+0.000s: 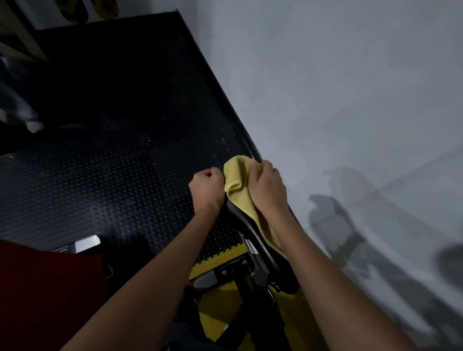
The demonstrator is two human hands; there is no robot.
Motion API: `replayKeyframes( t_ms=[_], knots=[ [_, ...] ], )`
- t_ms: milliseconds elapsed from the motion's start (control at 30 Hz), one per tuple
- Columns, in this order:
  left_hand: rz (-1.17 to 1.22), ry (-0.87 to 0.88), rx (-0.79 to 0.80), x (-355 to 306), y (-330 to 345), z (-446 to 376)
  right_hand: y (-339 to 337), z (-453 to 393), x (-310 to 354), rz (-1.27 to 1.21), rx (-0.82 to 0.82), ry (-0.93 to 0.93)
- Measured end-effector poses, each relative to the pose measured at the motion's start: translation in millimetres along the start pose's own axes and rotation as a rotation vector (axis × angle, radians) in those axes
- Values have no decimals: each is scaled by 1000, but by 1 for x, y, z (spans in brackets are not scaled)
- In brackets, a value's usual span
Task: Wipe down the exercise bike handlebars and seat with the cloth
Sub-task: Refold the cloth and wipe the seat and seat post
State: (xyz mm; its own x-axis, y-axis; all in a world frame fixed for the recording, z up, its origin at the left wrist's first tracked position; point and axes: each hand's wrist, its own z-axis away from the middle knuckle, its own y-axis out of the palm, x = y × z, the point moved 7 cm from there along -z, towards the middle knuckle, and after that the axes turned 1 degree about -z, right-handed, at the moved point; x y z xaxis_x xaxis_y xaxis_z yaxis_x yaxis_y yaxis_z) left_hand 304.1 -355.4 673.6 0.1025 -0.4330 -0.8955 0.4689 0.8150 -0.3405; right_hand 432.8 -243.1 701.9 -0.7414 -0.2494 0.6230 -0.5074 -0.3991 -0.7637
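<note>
- Nearest the camera, both bare forearms reach forward over the dark bike frame (248, 303), with a yellow mat edge (221, 257) on the floor below them.
- Just under the right wrist runs the black saddle (252, 230), narrow and seen edge-on, tilted away toward the wall.
- Right hand (267, 188) presses down on the yellow cloth (236, 181), fingers curled over it and bunching it against the saddle's far end.
- Left hand (207, 186) sits just beside the cloth's left fold, fingers closed in a fist; whether it pinches the cloth's edge or grips the saddle nose, I cannot tell.
- That cloth looks soft, light and floppy — it'll slide and rumple, so a flat palm over a folded pad seems the sound hold, with the loose tail trailing back under the right wrist kept tucked in.
- The saddle looks firm and smooth; steadying its nose should stop it twisting.
- Beyond the fingers, black studded floor matting (106, 170) stretches away, and the grey wall (347, 100) rises to the right.
- Handlebars aren't in view.
</note>
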Motion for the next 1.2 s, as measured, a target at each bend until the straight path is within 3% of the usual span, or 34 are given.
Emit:
replayKeyframes(
  t_ms=[367,467,733,833,1067,1200],
  knots=[
    [35,6,1,3,2,1,-17,147,-40,395,28,-200],
    [41,5,-14,3,2,0,-13,130,-27,405,-14,-233],
    [37,7,9,3,2,-1,6,-8,2,88,-13,-54],
    [40,2,12,4,1,-1,3,12,-1,114,-4,-119],
    [58,1,-3,4,2,2,-19,149,-41,324,59,-288],
    [57,6,-9,2,1,2,-14,133,-28,381,31,-305]
  ],
)
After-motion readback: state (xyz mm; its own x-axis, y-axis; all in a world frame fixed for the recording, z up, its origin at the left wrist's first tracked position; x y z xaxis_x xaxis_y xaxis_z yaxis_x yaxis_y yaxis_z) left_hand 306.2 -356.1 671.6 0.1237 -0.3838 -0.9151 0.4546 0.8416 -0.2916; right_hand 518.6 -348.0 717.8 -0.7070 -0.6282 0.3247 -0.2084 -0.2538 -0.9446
